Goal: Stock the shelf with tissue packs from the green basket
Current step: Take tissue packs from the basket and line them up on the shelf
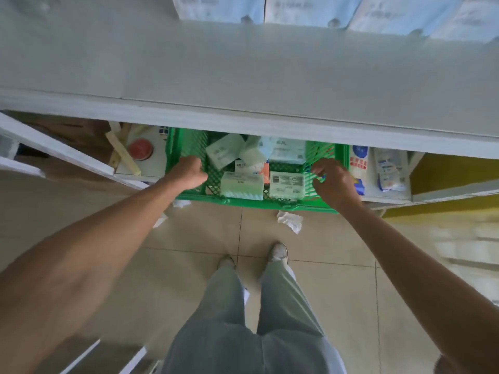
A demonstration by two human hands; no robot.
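Grip of both hands (pixel 189 172) (pixel 333 182) clenched on green basket (pixel 256 202) side walls, long axis left-right.

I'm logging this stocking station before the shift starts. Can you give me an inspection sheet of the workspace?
Surface: white shelf top, mostly bare; blue packs along its far edge.
Job's things: green basket in the lower bay, holding several tissue packs.
Clutter: crumpled paper on the tiled floor.
Grippers: left hand and right hand each grip a basket side.
Cables: nothing seen.
Surroundings: red-lidded container left of the basket, packaged goods to its right.
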